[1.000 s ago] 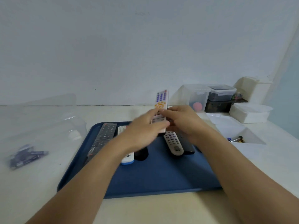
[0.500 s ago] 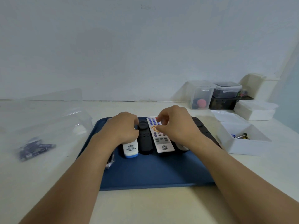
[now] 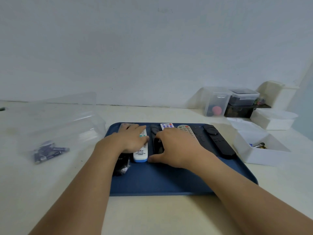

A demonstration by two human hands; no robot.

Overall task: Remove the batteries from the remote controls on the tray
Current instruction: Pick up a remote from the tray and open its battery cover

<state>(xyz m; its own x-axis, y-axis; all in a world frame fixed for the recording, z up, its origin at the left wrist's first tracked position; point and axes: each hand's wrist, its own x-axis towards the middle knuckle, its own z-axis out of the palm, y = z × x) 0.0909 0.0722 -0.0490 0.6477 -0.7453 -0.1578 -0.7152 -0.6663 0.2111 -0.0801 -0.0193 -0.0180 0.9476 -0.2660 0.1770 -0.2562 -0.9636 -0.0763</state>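
Note:
A blue tray (image 3: 169, 180) holds several remotes side by side. My left hand (image 3: 130, 139) lies flat with straight fingers on a white remote with a blue end (image 3: 141, 152) and on a dark remote (image 3: 121, 164) at the tray's left. My right hand (image 3: 176, 146) covers most of a white remote with coloured buttons (image 3: 166, 125). Its fingers curl onto a small black remote (image 3: 157, 146), and the thumb touches the tray by that remote's near end. To the right lie a grey remote (image 3: 186, 130) and a long black remote (image 3: 218, 141).
A clear plastic bag with purple batteries (image 3: 47, 152) lies left of the tray. A white open box (image 3: 264, 153) holding a few batteries stands at the right. Clear and dark storage boxes (image 3: 218, 102) stand by the wall at the back right.
The white remote with coloured buttons has come down from the air onto the tray. Both hands have lowered onto the remotes, the right one shifting to the small black remote.

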